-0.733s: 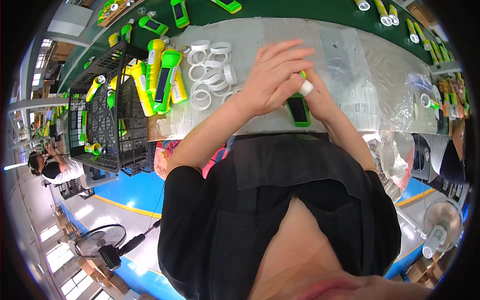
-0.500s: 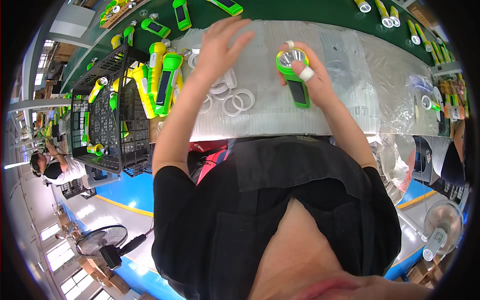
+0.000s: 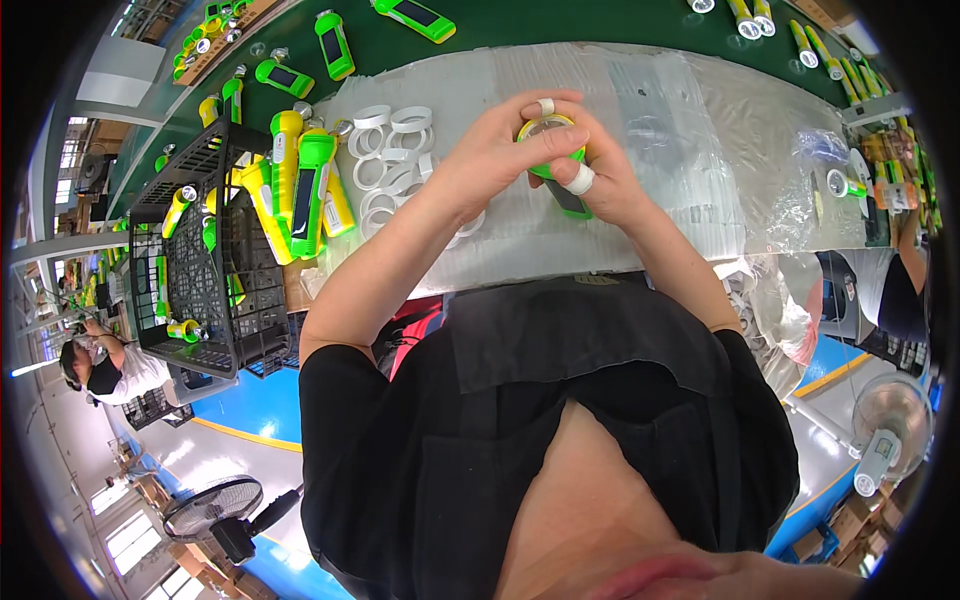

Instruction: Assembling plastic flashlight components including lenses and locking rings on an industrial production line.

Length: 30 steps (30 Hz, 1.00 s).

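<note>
A green flashlight (image 3: pixel 571 203) with a yellow-rimmed, shiny head and a dark panel on its handle is held over the middle of the padded table. My right hand (image 3: pixel 607 180) grips it from the right, with white bands round the thumb and one finger. From the left, my left hand (image 3: pixel 493 158) closes over the flashlight's head, thumb across the front and fingers round the far side. Both hands hide much of the head. Several loose white rings (image 3: pixel 370 173) lie beside my left forearm, some partly covered by it.
On the left stands a black plastic crate (image 3: pixel 236 330) with yellow and green flashlights (image 3: pixel 313 190) in and against it. More flashlights (image 3: pixel 334 45) lie on the green surface (image 3: pixel 560 22) beyond the padding (image 3: pixel 680 150). Another person (image 3: pixel 125 370) sits at far left.
My left hand has come from above the rings to the flashlight and closed over its head. My right hand, holding the flashlight, has shifted slightly left. More rings are uncovered.
</note>
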{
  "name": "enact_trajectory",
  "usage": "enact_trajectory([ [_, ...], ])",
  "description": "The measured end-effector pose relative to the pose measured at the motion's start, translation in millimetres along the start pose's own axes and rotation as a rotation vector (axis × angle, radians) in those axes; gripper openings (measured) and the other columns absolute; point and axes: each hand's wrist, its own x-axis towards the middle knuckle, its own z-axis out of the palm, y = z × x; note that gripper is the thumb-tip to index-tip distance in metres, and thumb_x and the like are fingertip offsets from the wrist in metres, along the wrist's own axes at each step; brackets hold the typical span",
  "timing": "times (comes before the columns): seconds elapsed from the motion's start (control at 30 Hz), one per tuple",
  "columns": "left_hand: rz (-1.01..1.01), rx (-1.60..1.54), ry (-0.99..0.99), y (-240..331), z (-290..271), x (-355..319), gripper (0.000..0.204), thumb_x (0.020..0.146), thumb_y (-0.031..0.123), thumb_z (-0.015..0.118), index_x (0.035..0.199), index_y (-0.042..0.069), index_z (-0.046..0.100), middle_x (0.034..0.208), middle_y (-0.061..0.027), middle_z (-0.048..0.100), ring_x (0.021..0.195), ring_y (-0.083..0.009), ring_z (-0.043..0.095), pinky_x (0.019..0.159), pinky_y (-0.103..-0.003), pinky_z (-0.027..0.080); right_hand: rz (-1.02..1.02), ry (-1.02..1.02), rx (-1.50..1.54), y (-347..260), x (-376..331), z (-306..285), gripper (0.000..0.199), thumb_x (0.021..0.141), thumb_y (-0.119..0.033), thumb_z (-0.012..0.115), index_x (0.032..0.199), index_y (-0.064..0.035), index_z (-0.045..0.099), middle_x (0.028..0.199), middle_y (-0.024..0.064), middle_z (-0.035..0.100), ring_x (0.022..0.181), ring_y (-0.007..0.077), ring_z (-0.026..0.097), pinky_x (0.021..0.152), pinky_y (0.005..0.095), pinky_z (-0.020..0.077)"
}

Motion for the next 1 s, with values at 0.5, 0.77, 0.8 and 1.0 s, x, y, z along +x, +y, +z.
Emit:
enact_trajectory([
  [0.5,0.046,-0.021,-0.014,-2.3,-0.6,-1.1,0.072,0.082,0.034,0.076,0.141,0.005,0.046,0.127,-0.0093,0.054,0.116,-0.0189,0.053,0.098,-0.032,0.043,-0.007,0.093,-0.208,-8.3,-7.4,-4.6,0.057,0.089,-0.026,0.072,0.135,-0.0075,0.043,0.107,0.0057,0.059,0.088,0.0156,0.060,0.078,0.0303,0.0503],
  [0.77,0.080,-0.090,-0.019,-34.6,-6.5,2.4,0.064,0.089,0.019,0.071,0.144,0.002,0.043,0.137,-0.0136,0.053,0.123,-0.0196,0.052,0.102,-0.031,0.042,0.035,0.147,-0.755,-27.6,-16.1,-8.7,0.070,0.082,-0.040,0.076,0.132,-0.0060,0.042,0.107,0.0169,0.063,0.096,0.0339,0.064,0.081,0.0396,0.0505],
  [0.8,0.071,-0.099,-0.022,-41.4,-7.1,3.2,0.062,0.091,0.017,0.068,0.144,0.002,0.041,0.138,-0.0141,0.053,0.124,-0.0191,0.053,0.102,-0.030,0.041,0.086,0.131,-0.815,-28.6,-18.1,-10.5,0.069,0.082,-0.042,0.075,0.132,-0.0064,0.042,0.105,0.0189,0.064,0.095,0.0374,0.064,0.079,0.0414,0.0507],
  [1.0,0.146,-0.008,-0.092,-72.8,-6.5,3.4,0.062,0.096,0.023,0.063,0.147,0.001,0.036,0.141,-0.0181,0.049,0.129,-0.0232,0.049,0.103,-0.032,0.042,0.269,0.022,-0.937,-32.5,-24.9,-21.7,0.069,0.082,-0.044,0.073,0.132,-0.0071,0.041,0.105,0.0195,0.064,0.096,0.0405,0.063,0.078,0.0432,0.0501],
])
